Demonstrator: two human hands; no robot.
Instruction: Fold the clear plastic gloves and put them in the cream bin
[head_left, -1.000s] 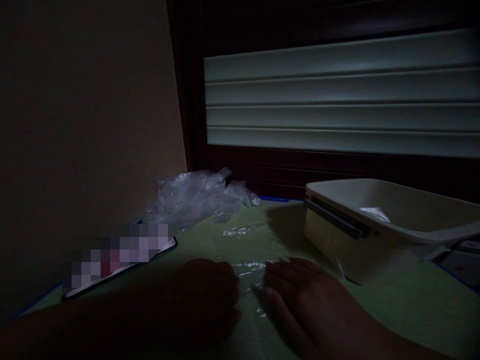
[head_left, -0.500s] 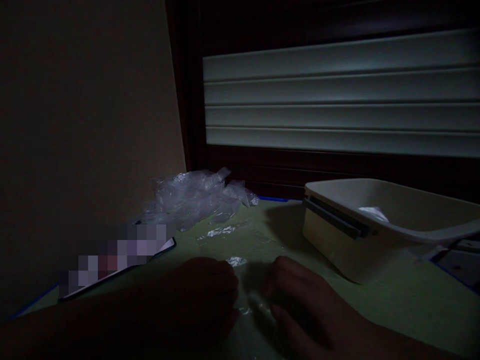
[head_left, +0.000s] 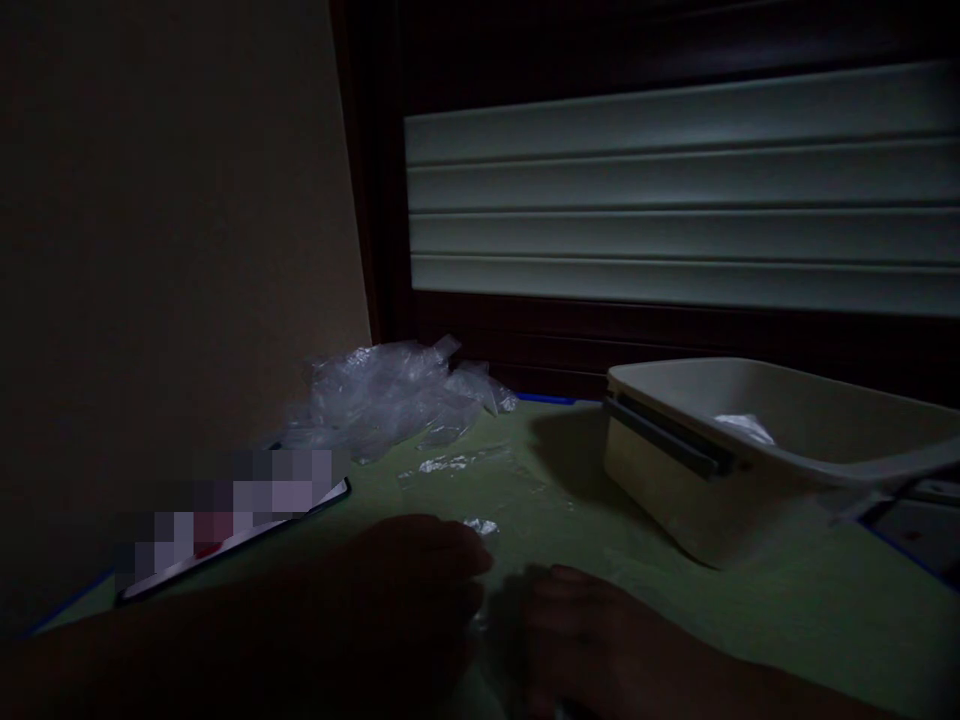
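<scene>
Both hands are low over a green tabletop (head_left: 810, 610) in dim light. My left hand (head_left: 409, 590) is a dark shape with its fingers curled, beside a shiny piece of clear plastic (head_left: 480, 525); what it holds, if anything, is hidden. To its right, my right hand (head_left: 592, 630) has its fingers bent down and pressed together, with a small gap between the two hands. A tiny pale glint shows under the right hand, too small to name. More clear plastic film (head_left: 446, 463) lies flat on the table beyond the hands.
A heap of crumpled clear plastic bags (head_left: 397, 395) lies at the back left. In front of it is a dark-edged tablet or phone (head_left: 247, 530), its screen pixelated. At right stands a pale bin (head_left: 667, 500) with plastic inside. A wall and slatted panel rise behind.
My right hand has moved down and closer in, its fingers now more closed. My left hand has shifted slightly to the right. The plastic beside it has shifted a little.
</scene>
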